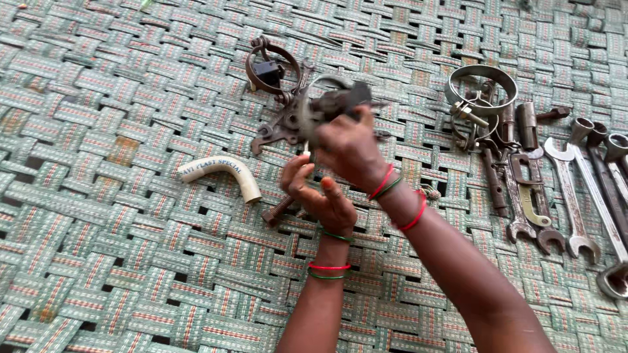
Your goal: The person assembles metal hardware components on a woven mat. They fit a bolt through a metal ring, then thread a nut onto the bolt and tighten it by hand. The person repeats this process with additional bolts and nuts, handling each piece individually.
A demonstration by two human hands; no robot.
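I am closing my right hand (350, 147) around a dark part (337, 104), lifted toward the mat's (98, 261) far edge; my left hand (320, 193) is waiting open and empty just below it

Bare mat (98, 261) lies left; spanners (569, 196) crowd the right.

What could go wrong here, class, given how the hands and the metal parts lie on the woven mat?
1. The right hand lifts a dark, blurred metal part; it may slip and fall on the open left hand just below.
2. The bolt beside the left hand could slip into gaps in the woven mat.
3. The rusty spanners lie close to the right forearm and might scrape it.
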